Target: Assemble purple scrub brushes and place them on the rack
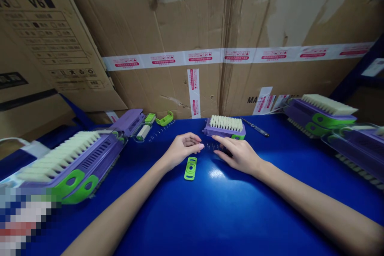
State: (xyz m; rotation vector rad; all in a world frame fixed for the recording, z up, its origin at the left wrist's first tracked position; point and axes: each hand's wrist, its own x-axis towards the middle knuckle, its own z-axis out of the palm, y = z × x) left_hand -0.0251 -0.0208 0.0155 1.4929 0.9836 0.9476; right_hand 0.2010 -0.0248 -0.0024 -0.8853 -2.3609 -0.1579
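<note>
My left hand (184, 150) is closed, pinching one end of a thin coil spring (211, 146) between thumb and fingertips. The spring stretches across to my right hand (238, 154), where thumb and fingers curve around its darker far end; part of that end is hidden. Just below my left hand, a flat green plate (190, 169) with a round hole and slots lies on the blue table (192, 216). A purple brush block (225, 127) with cream bristles sits right behind my hands.
Purple-and-green brush units stand at the left (90, 156) and right (321, 116). Behind lie a green bracket (165, 119), another long spring (160, 131) and a screwdriver (258, 128). Cardboard boxes (168, 88) wall off the back.
</note>
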